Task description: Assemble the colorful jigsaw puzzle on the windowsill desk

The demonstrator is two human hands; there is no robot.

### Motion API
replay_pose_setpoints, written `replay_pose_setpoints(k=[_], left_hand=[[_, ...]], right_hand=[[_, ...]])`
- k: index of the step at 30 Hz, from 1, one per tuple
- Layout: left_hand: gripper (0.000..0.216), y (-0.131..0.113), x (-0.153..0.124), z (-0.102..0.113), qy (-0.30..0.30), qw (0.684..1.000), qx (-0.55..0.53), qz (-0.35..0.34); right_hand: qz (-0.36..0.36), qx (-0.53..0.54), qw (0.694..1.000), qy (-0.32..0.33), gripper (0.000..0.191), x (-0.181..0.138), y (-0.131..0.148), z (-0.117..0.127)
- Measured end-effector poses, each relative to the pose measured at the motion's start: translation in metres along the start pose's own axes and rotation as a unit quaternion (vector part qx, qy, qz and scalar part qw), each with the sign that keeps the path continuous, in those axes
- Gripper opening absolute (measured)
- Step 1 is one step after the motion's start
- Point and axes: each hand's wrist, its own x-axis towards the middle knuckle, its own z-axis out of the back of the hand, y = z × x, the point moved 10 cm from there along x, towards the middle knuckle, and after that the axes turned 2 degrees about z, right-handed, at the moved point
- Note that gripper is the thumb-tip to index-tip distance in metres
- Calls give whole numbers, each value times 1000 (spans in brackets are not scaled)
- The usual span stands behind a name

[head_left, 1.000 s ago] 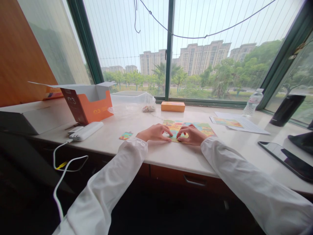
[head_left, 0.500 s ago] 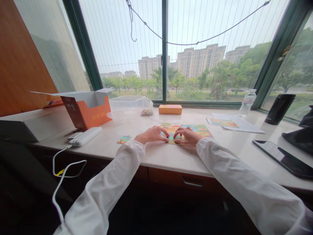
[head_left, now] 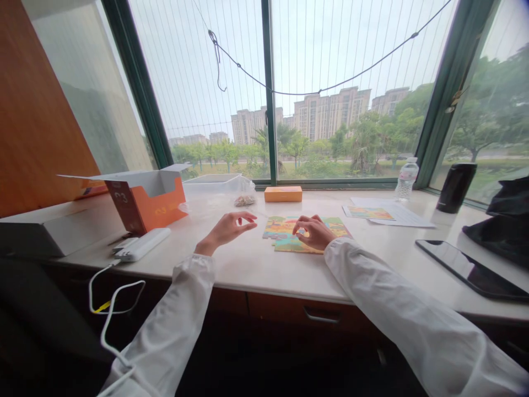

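Note:
A colourful, partly joined jigsaw puzzle (head_left: 285,243) lies flat on the table, its lower left edge stepped. My left hand (head_left: 228,228) hovers to the left of it, thumb and fingers apart, with nothing seen between them. Over the puzzle's middle, my right hand (head_left: 314,233) is curled, with a gap between thumb and fingertips and no piece visible there. Part of the puzzle is hidden beneath this hand; whether the hand touches it, I cannot tell. The loose puzzle pieces seen earlier on the left are hidden behind my left hand and wrist.
Behind the puzzle are a small orange box (head_left: 283,194) and a bag of small pieces (head_left: 244,200). A picture card (head_left: 370,213) lies on papers at right, near a bottle (head_left: 406,179), a black flask (head_left: 456,188) and a tablet (head_left: 471,267). An open carton (head_left: 165,204) and power strip (head_left: 144,245) stand left.
My left hand has left the puzzle and moved left, its fingers opening. My right hand remains over the puzzle, with thumb and fingers apart. The camera view has shifted slightly.

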Motion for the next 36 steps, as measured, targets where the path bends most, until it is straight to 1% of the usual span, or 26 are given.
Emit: replay_pose_setpoints(k=[4, 7, 9, 11, 13, 16, 17, 20, 22, 24, 26, 30, 33, 36], left_hand=[[41, 52, -34, 30, -39, 993, 72, 90], [37, 96, -62, 47, -69, 982, 87, 154], [37, 116, -78, 55, -79, 977, 92, 174], [37, 127, -90, 60, -73, 976, 94, 183], [39, 129, -99, 57, -40, 979, 78, 182], [46, 120, -106, 44, 29, 985, 31, 169], [48, 117, -107, 41, 43, 986, 20, 163], [55, 115, -107, 38, 57, 986, 8, 155], [64, 118, -108, 39, 69, 985, 4, 156], [72, 123, -110, 39, 84, 984, -9, 160], [75, 125, -113, 41, 90, 983, -23, 159], [74, 125, -117, 48, 59, 987, -32, 144], [75, 124, -118, 50, 36, 990, -28, 131], [80, 124, -118, 47, 27, 992, -33, 115]], right_hand=[[7, -6, 1000, -7, 12, 0, 4, 0], [19, -14, 1000, -16, 14, 2, 10, 4], [22, -21, 999, -36, 16, 6, 17, 10], [23, -23, 998, -47, 17, 14, 28, 12], [29, -15, 999, -33, 16, 26, 48, 3], [35, 12, 999, 7, 17, 47, 88, -26], [30, 19, 999, 13, 18, 55, 101, -36], [6, 43, 998, 47, 26, 76, 132, -71], [-12, 63, 996, 68, 31, 89, 146, -92], [-31, 81, 993, 85, 36, 101, 152, -109], [-54, 89, 990, 99, 43, 110, 153, -123], [-92, 92, 984, 118, 58, 122, 148, -142], [-88, 94, 982, 141, 63, 126, 146, -152], [-74, 89, 980, 160, 63, 127, 145, -157]])
